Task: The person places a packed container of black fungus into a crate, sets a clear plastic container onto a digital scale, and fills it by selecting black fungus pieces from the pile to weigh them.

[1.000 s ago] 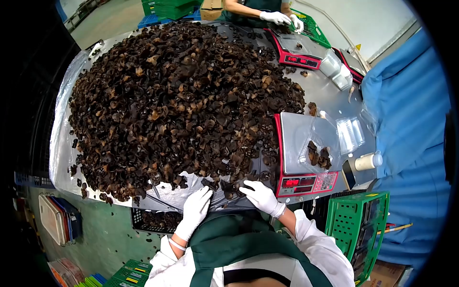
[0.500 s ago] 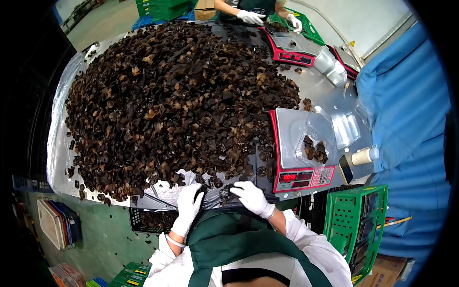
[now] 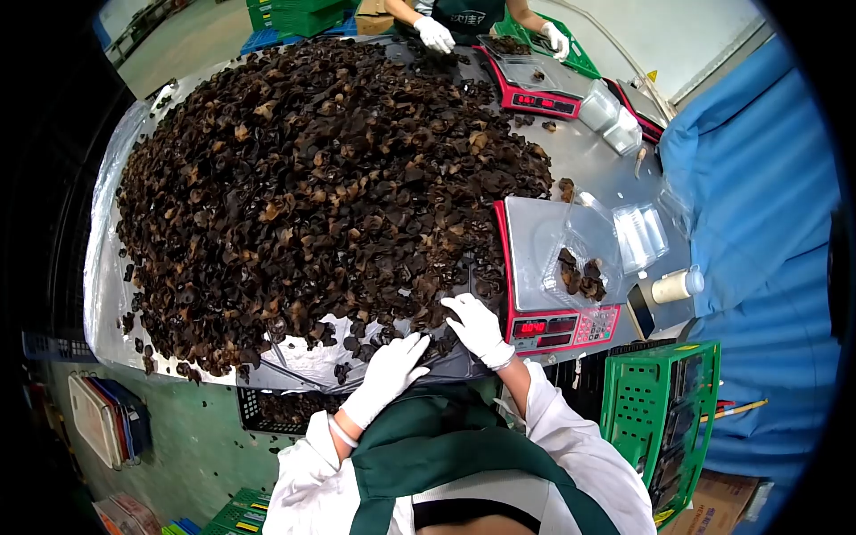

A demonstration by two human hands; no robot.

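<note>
Left hand (image 3: 390,374) and right hand (image 3: 477,330) at near edge of dark pile (image 3: 312,205); grip contents cannot be determined. Caution: rightward overreach can jar near scale (image 3: 533,227).

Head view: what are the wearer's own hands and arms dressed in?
The left hand and right hand wear plain white gloves. The loose white sleeves stop short of them, and a narrow white band circles the left wrist.

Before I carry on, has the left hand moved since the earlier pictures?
Yes: against the near scale, the left hand has moved forward, toward the pile.
</note>
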